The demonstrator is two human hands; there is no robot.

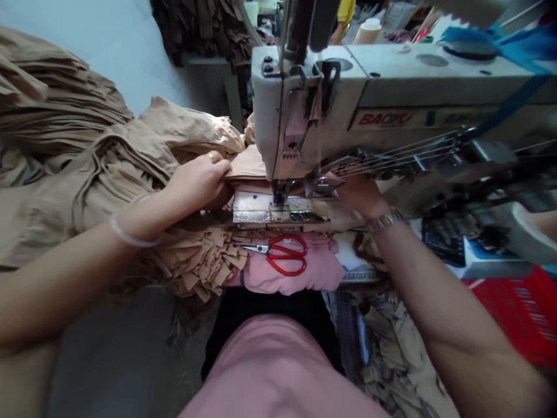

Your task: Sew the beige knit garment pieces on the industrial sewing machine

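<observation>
In the head view my left hand (202, 181) is closed on the edge of a tan piece of fabric (247, 163), just left of the sewing machine (313, 110). The fabric runs under the machine's head, behind the presser foot (281, 193). On the far side of the needle area, my right hand (359, 191) reaches in behind the thread guides. Its fingers are blurred and partly hidden by the machine parts. Red-handled scissors (287, 254) lie on a pink cloth (270, 276) at the machine's front edge, nearest my body.
Stacked tan garment pieces (65, 104) heap up on the left. Gathered tan strips (200, 261) hang over the front edge. A red plastic basket (517, 313) stands at the right, and a thread cone (368, 31) behind the machine. Taut threads (404, 152) cross the machine's front.
</observation>
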